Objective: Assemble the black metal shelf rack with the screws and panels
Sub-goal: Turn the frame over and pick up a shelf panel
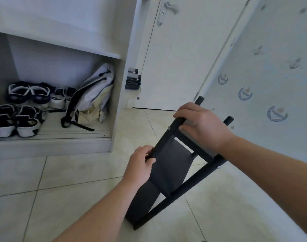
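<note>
The black metal shelf rack (pixel 172 168) leans tilted over the tiled floor, its lower end resting on the tiles and its two post tops pointing up and right. Two black panels sit between the posts, and a crossbar (pixel 194 145) joins them near the top. Silver screw heads (pixel 169 127) show on the left post and low on the right post. My left hand (pixel 142 163) grips the left post at mid height. My right hand (pixel 201 124) holds the upper part of the left post, fingers curled over it.
A white cupboard (pixel 117 95) stands at left with several shoes (pixel 18 119) and a pale backpack (pixel 95 96) in its open bottom shelf. A white door (pixel 184 58) is behind, and a patterned wall (pixel 271 75) runs along the right. Beige floor tiles (pixel 62 189) lie around the rack.
</note>
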